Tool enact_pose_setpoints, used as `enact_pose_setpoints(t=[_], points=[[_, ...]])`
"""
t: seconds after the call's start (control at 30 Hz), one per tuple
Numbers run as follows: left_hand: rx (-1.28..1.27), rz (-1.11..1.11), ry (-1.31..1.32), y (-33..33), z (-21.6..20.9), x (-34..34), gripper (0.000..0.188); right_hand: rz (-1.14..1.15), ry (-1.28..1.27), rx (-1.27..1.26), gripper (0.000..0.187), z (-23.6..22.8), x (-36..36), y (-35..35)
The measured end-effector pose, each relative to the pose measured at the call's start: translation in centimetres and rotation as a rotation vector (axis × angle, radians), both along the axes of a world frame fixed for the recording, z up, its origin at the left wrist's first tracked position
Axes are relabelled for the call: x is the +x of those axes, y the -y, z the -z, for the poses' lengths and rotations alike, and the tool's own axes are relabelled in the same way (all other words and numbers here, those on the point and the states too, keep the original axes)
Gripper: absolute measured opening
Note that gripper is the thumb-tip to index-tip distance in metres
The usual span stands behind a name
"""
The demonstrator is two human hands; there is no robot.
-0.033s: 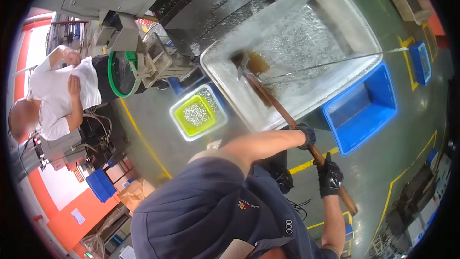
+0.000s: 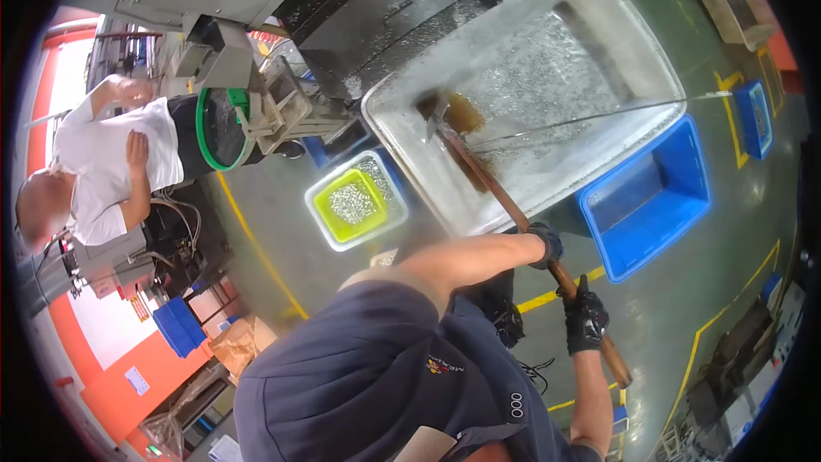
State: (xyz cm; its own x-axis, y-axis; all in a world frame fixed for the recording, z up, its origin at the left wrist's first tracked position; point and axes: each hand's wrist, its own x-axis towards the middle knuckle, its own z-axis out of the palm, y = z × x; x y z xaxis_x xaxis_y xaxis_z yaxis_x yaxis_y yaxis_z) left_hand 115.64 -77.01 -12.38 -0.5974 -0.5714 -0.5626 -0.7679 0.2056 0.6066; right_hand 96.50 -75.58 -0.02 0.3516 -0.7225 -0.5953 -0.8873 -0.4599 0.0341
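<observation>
The gloved left hand [image 2: 546, 245] and right hand [image 2: 587, 321] both grasped a long wooden-handled tool [image 2: 499, 195], its head inside the white tub [image 2: 428, 180] at a brown patch [image 2: 464, 114]; silvery bits [image 2: 552, 56] covered much of the tub's floor, suggesting work only partly done.

Grey-green floor [image 2: 667, 291], marked with yellow lines [image 2: 537, 300] and carrying tubs and bins.
The floor looks smooth (it catches pale glints of light toward the right side); on it sits a large white tub [image 2: 419, 158], with a blue bin [image 2: 688, 167] just beside it on the right and a smaller white container [image 2: 398, 214] near its left end, while a small blue bin [image 2: 757, 152] stands well apart at far right.
</observation>
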Motion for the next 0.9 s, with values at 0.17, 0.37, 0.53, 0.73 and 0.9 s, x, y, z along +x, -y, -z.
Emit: enact_pose_setpoints(t=[0.17,0.37,0.53,0.73,0.9], points=[[-0.069,-0.015,0.027,-2.5,2.5,2.2,0.026,0.192,0.007,0.125,0.057,3.5,0.2,-1.8],[0.019,-0.466,0.068,-6.8,6.8,9.3,0.032,0.264,-0.117,0.347,0.063,9.4,-3.6,-2.5],[0.263,-0.863,0.263,-11.9,12.5,19.9,0.05,0.261,-0.34,0.509,0.06,15.0,-5.8,-1.5],[0.172,-0.576,0.374,-16.3,17.5,28.9,0.022,0.261,-0.464,0.53,0.052,22.6,-9.8,-0.4],[0.279,-1.02,0.042,-13.9,20.6,33.3,0.016,0.215,-0.457,0.531,0.042,26.5,-11.2,0.7]])
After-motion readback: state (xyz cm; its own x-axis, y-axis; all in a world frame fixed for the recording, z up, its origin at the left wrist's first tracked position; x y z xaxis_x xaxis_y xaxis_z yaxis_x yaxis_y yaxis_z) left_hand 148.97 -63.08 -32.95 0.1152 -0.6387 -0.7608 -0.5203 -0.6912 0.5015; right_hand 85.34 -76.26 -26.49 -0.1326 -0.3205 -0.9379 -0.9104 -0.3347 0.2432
